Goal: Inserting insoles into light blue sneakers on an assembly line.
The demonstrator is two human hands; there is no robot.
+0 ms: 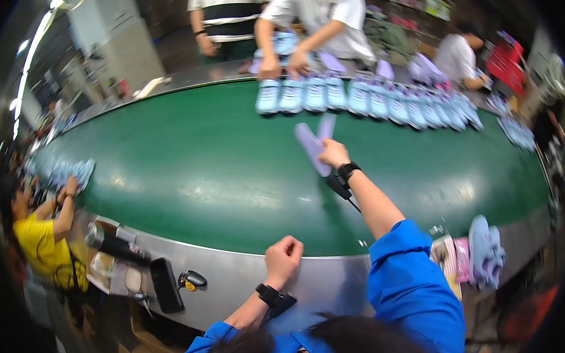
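My right hand (334,153) reaches out over the green conveyor belt (219,173), its fingers closed around a pair of lavender insoles (311,147). The two insoles fan apart in a V above the belt. Beyond them stands a row of light blue shoes (358,99) along the belt's far side. My left hand (284,258) is curled into a loose fist at the near metal edge (229,257) of the belt, and nothing shows in it. Both my wrists wear black bands with small devices attached.
Across the belt a co-worker in white (326,17) has both hands on the shoes. At left, a person in yellow (36,244) handles more blue shoes. A black thermos (118,243) and a dark case (166,285) lie near left; blue shoes (485,249) stand near right.
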